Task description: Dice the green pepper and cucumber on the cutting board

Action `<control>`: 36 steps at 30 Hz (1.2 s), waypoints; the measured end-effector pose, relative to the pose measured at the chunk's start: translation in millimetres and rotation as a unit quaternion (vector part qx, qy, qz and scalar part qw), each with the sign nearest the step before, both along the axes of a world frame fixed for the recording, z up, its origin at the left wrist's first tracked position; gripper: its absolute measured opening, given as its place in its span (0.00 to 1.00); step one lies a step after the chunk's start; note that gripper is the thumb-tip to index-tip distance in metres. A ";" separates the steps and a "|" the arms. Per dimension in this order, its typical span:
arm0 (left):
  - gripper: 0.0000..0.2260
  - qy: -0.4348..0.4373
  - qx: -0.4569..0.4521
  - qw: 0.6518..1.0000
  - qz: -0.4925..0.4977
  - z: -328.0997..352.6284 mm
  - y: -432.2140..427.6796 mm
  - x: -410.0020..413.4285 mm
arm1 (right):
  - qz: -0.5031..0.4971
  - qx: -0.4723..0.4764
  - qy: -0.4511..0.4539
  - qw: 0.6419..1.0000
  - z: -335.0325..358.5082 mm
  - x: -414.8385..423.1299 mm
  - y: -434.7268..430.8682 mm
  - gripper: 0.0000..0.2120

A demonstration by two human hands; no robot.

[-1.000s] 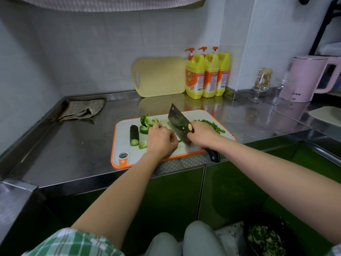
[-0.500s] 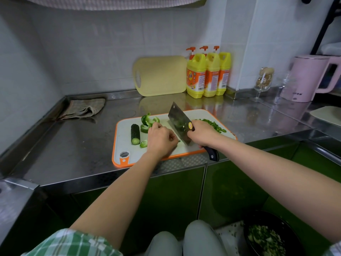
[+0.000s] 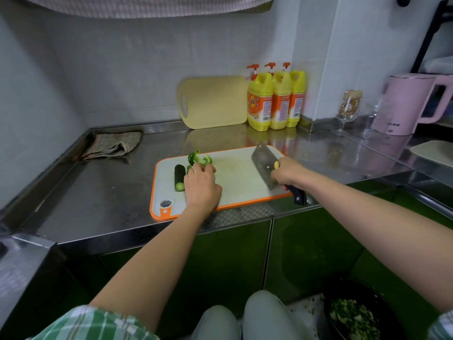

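A white cutting board with an orange rim (image 3: 157, 212) lies on the steel counter. A dark cucumber piece (image 3: 179, 176) rests at its left side, with bright green pepper pieces (image 3: 198, 158) just behind it. My left hand (image 3: 201, 185) is over those pepper pieces, fingers curled down onto them; the back of the hand hides the grip. My right hand (image 3: 286, 173) grips the black handle of a cleaver (image 3: 263, 165), whose blade stands near the board's right edge. The board's middle is bare, with only green smears.
A yellow board (image 3: 213, 101) leans on the wall beside three yellow detergent bottles (image 3: 274, 99). A folded cloth (image 3: 110, 146) lies back left. A stemmed glass (image 3: 348, 109) and pink kettle (image 3: 407, 104) stand right. A black bowl of chopped greens (image 3: 353, 315) sits below.
The cleaver moved from the board's middle to its right edge, and the cut pepper strips there are out of sight. My left hand shifted left onto the pepper pile.
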State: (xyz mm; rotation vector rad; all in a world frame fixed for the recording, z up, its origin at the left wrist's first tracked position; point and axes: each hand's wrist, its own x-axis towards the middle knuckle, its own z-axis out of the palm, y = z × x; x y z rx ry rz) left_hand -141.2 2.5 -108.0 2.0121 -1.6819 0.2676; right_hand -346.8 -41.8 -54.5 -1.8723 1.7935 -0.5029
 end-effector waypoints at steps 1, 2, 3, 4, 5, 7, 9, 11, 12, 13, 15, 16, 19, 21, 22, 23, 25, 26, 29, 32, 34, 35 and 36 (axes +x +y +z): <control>0.18 0.003 0.007 1.000 -0.001 0.5 -0.4 0.0 | -0.007 -0.003 -0.019 1.000 -0.2 -4.1 -1.9 0.04; 0.18 0.008 0.012 1.000 -0.003 0.9 -1.2 0.0 | -0.003 -0.005 -0.038 0.999 0.0 -4.4 -1.3 0.04; 0.18 0.012 0.014 1.000 -0.004 1.1 -2.3 0.4 | 0.016 -0.007 -0.055 0.998 1.0 -2.0 1.0 0.03; 0.18 0.013 0.014 1.000 -0.003 1.0 -3.8 0.9 | 0.045 -0.006 -0.065 0.997 2.7 2.3 5.4 0.03; 0.18 0.007 0.015 1.000 0.001 0.9 -5.1 1.4 | 0.079 0.002 -0.068 0.995 4.0 7.4 10.2 0.04; 0.17 -0.016 0.019 1.000 0.018 1.4 -6.3 1.4 | 0.132 0.035 -0.057 0.989 5.3 15.2 17.5 0.08; 0.17 -0.040 0.021 0.998 0.039 2.6 -6.2 1.7 | 0.136 0.062 -0.048 0.988 3.4 14.2 16.2 0.07; 0.15 -0.055 0.029 0.996 0.056 3.5 -5.3 1.9 | 0.091 0.062 -0.043 0.993 0.8 5.2 8.7 0.04; 0.14 -0.059 0.035 0.996 0.061 3.8 -5.1 2.4 | 0.060 0.055 -0.042 0.996 0.1 -0.6 4.4 0.02; 0.13 -0.061 0.041 0.995 0.062 4.0 -4.8 3.1 | 0.029 0.046 -0.042 0.998 -0.6 -6.4 -0.3 0.01; 0.11 -0.068 0.043 0.995 0.063 5.4 -4.7 4.7 | -0.010 0.032 -0.051 0.998 -0.3 -15.0 -6.1 0.03; 0.11 -0.074 0.042 0.994 0.063 6.4 -5.2 5.5 | -0.012 0.026 -0.064 0.998 0.5 -16.0 -6.6 0.03; 0.10 -0.085 0.036 0.994 0.056 8.6 -8.2 7.4 | 0.046 0.025 -0.105 0.993 3.7 -7.9 2.6 0.04; 0.10 -0.072 0.018 0.996 0.045 8.9 -9.5 7.8 | 0.092 0.049 -0.089 0.991 5.5 -1.5 10.0 0.06; 0.10 -0.063 0.012 0.997 0.035 8.8 -9.9 7.8 | 0.103 0.063 -0.073 0.990 4.4 -0.5 10.0 0.06; 0.09 -0.052 0.004 0.998 0.021 9.2 -9.0 7.0 | 0.099 0.069 -0.060 0.991 2.8 -1.2 8.6 0.05; 0.09 -0.021 -0.016 0.999 -0.017 9.8 -6.3 3.5 | 0.055 0.047 -0.037 0.997 0.0 -4.9 3.0 0.03; 0.08 -0.001 -0.021 0.999 -0.043 10.1 -4.7 1.3 | 0.028 0.028 -0.031 0.999 -1.1 -7.1 0.3 0.02; 0.09 0.061 -0.004 0.991 -0.121 8.5 -2.0 -6.0 | 0.015 0.011 -0.088 0.996 2.0 -9.7 1.4 0.03; 0.12 0.110 0.022 0.981 -0.156 7.3 -1.5 -7.8 | 0.078 0.040 -0.079 0.993 7.6 -7.5 9.7 0.05; 0.14 0.112 0.025 0.981 -0.156 10.1 2.7 -6.5 | 0.074 0.041 -0.034 0.996 4.8 -4.2 9.7 0.04; 0.15 0.101 0.027 0.983 -0.153 11.1 5.1 -5.5 | 0.061 0.024 -0.012 0.998 3.5 -2.8 10.4 0.02; 0.16 0.085 0.026 0.985 -0.147 11.7 7.3 -4.5 | 0.050 0.003 0.006 0.999 2.3 -1.8 9.6 0.02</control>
